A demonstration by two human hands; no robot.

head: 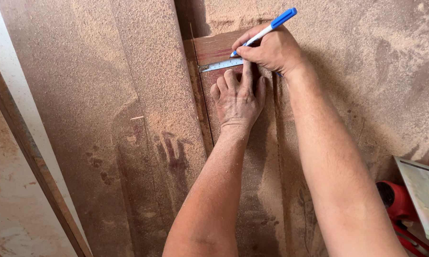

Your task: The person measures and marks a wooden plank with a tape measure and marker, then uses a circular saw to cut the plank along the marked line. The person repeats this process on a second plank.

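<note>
My left hand (237,97) lies flat, fingers spread, on a narrow reddish wooden board (214,47) and presses a metal ruler (219,65) across it. My right hand (270,50) holds a pen with a blue cap (273,24), its tip touching the board just above the ruler's edge. The ruler's right part is hidden under my hands.
The board rests on a wide wooden surface (129,119) coated in sawdust, with smear marks in it. A red power tool (399,202) with a grey metal plate (426,195) sits at the lower right. A pale strip and dark wooden edge (29,152) run down the left.
</note>
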